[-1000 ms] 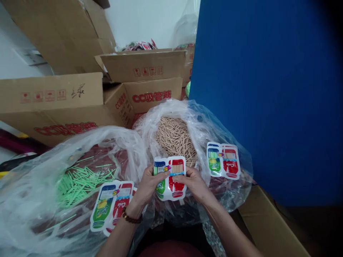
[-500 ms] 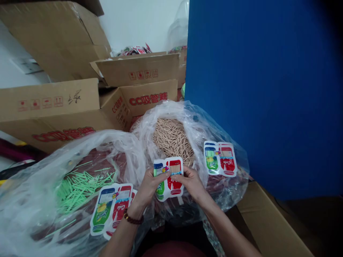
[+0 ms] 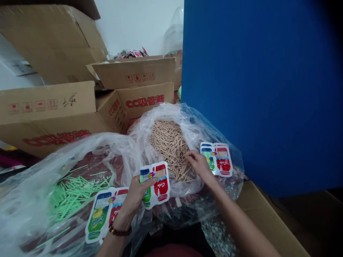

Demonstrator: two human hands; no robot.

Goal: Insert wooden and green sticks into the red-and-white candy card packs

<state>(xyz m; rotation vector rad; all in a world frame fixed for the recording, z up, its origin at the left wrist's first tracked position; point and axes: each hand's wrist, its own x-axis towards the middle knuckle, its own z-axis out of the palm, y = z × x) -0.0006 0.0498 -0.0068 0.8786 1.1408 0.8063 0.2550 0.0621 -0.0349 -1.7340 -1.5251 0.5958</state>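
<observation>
My left hand point(image 3: 138, 191) is closed on a two-jar-shaped candy pouch point(image 3: 162, 191), its thumb across the front. One half is green with light green sticks, the other red "Cola" with brown sticks behind a window. My right hand point(image 3: 199, 165) is at the right edge of a pile of thin brown candy sticks point(image 3: 168, 142), fingertips pinched together. What they hold, if anything, I cannot make out. The pile lies in an open clear plastic bag point(image 3: 150, 119).
Green candy sticks point(image 3: 76, 194) lie in another plastic bag point(image 3: 18, 210) at left, with more pouches point(image 3: 98, 217) on its edge. Other pouches point(image 3: 223, 162) lie at right. Cardboard boxes point(image 3: 147, 101) stand behind, and a blue panel point(image 3: 254, 96) rises at right.
My right hand has let go of the pouch and moved up and right to the brown sticks. My left hand has shifted left with the pouch. The view has moved slightly.
</observation>
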